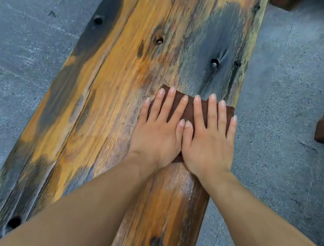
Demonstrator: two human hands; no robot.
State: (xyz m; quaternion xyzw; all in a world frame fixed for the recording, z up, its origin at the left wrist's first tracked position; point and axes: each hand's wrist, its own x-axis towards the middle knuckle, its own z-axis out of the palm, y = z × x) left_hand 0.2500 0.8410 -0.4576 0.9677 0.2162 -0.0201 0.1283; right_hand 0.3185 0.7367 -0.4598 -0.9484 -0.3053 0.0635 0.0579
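Pressing one brown sheet (189, 108) on one plank (102, 99), two hands: left hand (157, 134), right hand (208, 143)

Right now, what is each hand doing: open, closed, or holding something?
Left hand: open, pressing flat on the dark brown rectangular sheet, likely sandpaper.
Right hand: open, pressing flat on the same sheet.

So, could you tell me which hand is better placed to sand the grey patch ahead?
Right: the right hand presses the sandpaper directly behind the grey patch; the left hand sits nearer orange wood.
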